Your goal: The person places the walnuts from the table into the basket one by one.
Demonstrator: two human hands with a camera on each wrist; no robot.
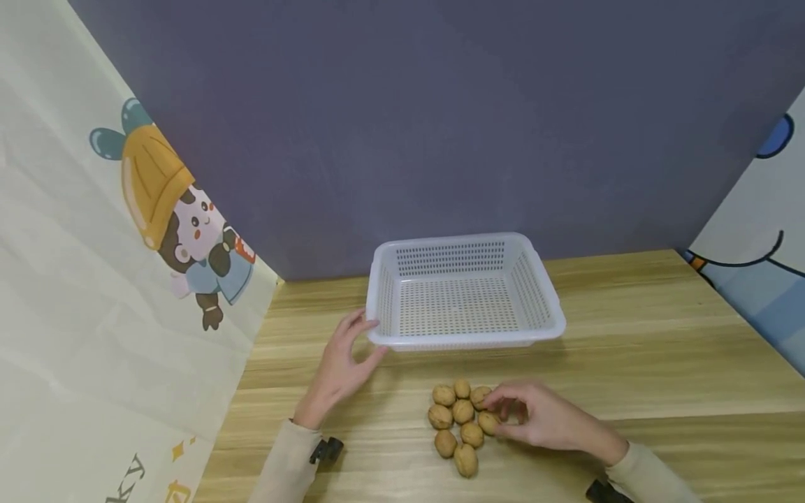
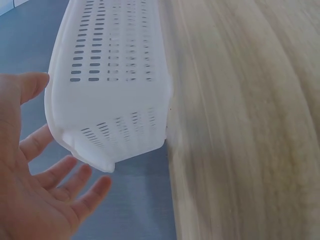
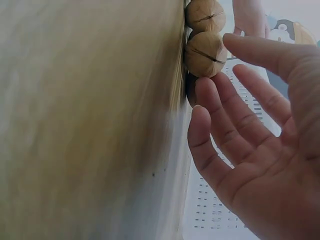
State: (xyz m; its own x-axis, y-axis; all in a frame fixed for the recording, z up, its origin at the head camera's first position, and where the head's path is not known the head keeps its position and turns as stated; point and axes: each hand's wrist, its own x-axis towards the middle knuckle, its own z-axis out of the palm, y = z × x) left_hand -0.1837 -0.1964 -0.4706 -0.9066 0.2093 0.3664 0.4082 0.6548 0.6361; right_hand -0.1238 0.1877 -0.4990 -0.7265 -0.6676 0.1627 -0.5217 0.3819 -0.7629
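A white perforated plastic basket stands on the wooden table, with nothing inside it. At its front left corner, my left hand touches the rim with thumb and index finger. The other fingers of that hand spread loosely beside the basket in the left wrist view. In front of the basket lies a close group of several walnuts. My right hand is at the right side of this group. Its thumb and fingertips pinch a walnut from two sides; another walnut lies just beyond.
The wooden table meets a dark blue-grey panel behind the basket. A pale sheet with a cartoon figure borders the left side. Another printed sheet borders the right.
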